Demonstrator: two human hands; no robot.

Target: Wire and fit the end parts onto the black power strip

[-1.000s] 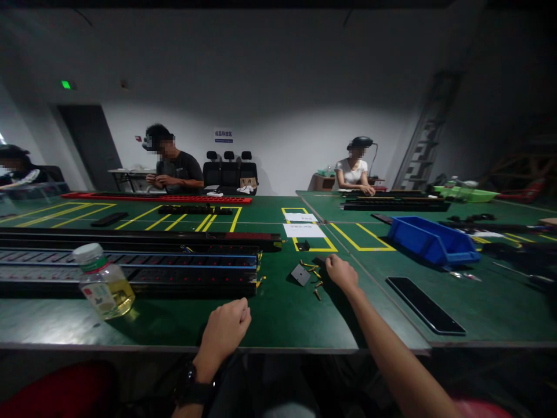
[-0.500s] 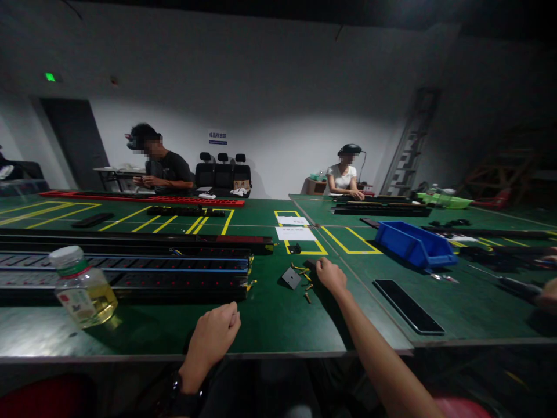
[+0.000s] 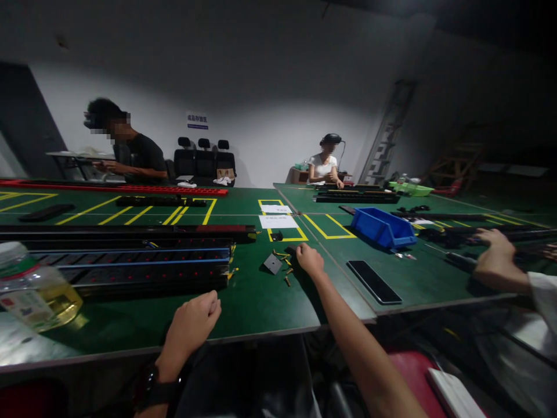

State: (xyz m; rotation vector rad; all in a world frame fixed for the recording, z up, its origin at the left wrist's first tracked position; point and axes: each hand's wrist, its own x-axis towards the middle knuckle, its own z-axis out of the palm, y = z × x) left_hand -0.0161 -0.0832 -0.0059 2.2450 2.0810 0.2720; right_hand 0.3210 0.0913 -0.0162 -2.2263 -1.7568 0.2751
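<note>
- Rests left hand on the table in a loose fist, near black rails; shows nothing gripped.
- Curls right hand closed beside small fasteners and a square plate, both lying between the hands; cannot tell what, if anything, is inside.
- Risks scattering fasteners with a careless sideways sweep, or tipping the bottle by swinging left forearm outward.
- Reads "成品存放区" on wall sign; cannot make out bottle label or paper sheet.

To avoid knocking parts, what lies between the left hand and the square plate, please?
In the head view, only bare green table separates the left hand and plate.
</note>
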